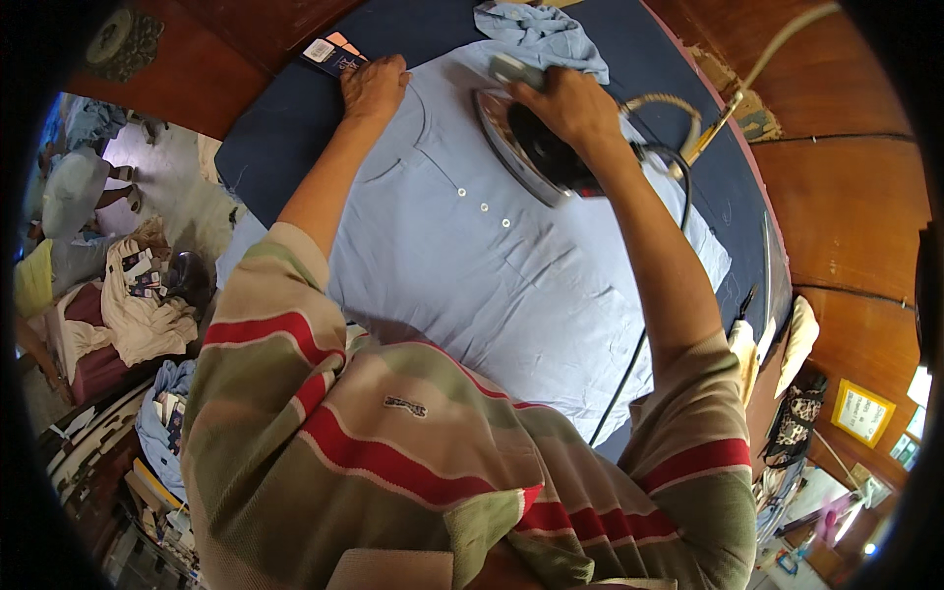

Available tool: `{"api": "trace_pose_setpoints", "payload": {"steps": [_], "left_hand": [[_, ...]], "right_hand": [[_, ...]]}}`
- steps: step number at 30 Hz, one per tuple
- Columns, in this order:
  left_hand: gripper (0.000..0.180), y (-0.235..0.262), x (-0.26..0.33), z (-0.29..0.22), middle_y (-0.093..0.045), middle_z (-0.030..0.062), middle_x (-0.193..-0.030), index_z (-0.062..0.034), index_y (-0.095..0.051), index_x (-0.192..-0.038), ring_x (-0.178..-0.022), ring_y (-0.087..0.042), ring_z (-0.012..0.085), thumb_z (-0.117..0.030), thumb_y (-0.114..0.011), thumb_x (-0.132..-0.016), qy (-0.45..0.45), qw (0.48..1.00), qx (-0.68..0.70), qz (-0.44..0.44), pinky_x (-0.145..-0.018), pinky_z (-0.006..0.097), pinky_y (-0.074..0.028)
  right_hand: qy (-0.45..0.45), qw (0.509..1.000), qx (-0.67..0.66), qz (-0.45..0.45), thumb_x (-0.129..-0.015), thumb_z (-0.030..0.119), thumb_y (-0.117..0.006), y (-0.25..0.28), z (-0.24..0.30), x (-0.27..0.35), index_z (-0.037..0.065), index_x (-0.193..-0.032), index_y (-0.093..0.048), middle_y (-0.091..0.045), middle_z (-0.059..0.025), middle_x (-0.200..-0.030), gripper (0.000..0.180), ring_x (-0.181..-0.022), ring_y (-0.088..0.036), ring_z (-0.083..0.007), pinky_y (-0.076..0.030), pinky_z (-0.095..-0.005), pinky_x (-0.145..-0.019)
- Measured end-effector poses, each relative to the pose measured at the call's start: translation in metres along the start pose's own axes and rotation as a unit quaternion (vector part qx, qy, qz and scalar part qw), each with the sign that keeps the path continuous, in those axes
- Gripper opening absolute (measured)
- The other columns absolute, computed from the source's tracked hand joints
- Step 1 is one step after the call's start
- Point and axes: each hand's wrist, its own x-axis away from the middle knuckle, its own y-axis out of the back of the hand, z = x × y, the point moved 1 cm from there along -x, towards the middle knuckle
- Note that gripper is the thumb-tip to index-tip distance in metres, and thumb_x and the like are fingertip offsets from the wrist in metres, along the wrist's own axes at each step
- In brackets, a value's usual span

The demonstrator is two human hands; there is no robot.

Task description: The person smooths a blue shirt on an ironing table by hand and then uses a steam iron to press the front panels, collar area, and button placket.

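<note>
A light blue shirt [442,265] with a short row of white buttons [484,207] lies spread on a dark blue padded ironing surface [280,133]. My right hand [578,110] is closed round the handle of an iron [531,152], whose plate is over the shirt to the right of the buttons. Some blur shows around the iron. At the shirt's upper left edge, my left hand [374,90] has its fingers curled in on the cloth. Dark and orange paper tags [334,54] lie beside that hand. Its fingertips are partly hidden.
A crumpled light blue cloth [546,34] lies at the far edge. The iron's dark cord [686,187] runs beside my right forearm, near a coiled sleeve and pole [713,133]. On the left are a heap of cream garments [147,305] and people. Wooden panels [836,206] stand right.
</note>
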Motion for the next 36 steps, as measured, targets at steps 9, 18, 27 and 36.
{"api": "trace_pose_setpoints", "payload": {"steps": [9, 18, 27, 36], "left_hand": [[0.021, 0.006, -0.01, 0.012, -0.067, 0.008, -0.082, -0.0118, -0.062, -0.08, -0.086, -0.062, 0.0266, -0.032, -0.059, -0.084, 0.014, 0.997, 0.066, 0.043, -0.083, 0.044, -0.038], [0.019, 0.003, -0.01, 0.013, -0.065, 0.0055, -0.074, -0.0115, -0.061, -0.078, -0.082, -0.062, 0.0252, -0.03, -0.062, -0.082, 0.004, 0.996, 0.085, 0.036, -0.085, 0.044, -0.037], [0.02, 0.005, -0.01, 0.015, -0.064, 0.0061, -0.074, -0.0112, -0.06, -0.077, -0.083, -0.062, 0.0252, -0.031, -0.062, -0.082, 0.006, 0.994, 0.104, 0.034, -0.083, 0.044, -0.037], [0.02, 0.005, -0.018, 0.011, -0.066, 0.007, -0.089, -0.0145, -0.064, -0.096, -0.095, -0.061, 0.0247, -0.029, -0.06, -0.082, -0.032, 0.997, 0.06, 0.041, -0.087, 0.046, -0.037]], "right_hand": [[0.082, 0.995, 0.024, -0.057, -0.078, 0.06, -0.054, -0.02, 0.052, -0.096, 0.003, -0.093, -0.067, -0.066, -0.02, -0.092, 0.061, -0.089, -0.064, -0.0326, -0.051, -0.0387, -0.077], [0.051, 0.998, 0.044, -0.012, -0.079, 0.058, -0.053, -0.008, 0.021, -0.081, 0.002, -0.098, -0.067, -0.065, -0.0219, -0.092, 0.06, -0.088, -0.064, -0.0345, -0.05, -0.0394, -0.079], [0.019, 0.999, 0.048, 0.002, -0.079, 0.06, -0.052, -0.011, 0.054, -0.103, 0.003, -0.098, -0.067, -0.065, -0.0199, -0.094, 0.062, -0.089, -0.064, -0.034, -0.049, -0.0405, -0.081], [0.031, 0.998, 0.035, 0.031, -0.079, 0.057, -0.054, -0.007, 0.019, -0.008, -0.002, -0.09, -0.064, -0.064, -0.0244, -0.082, 0.061, -0.083, -0.063, -0.038, -0.049, -0.0422, -0.074]]}}
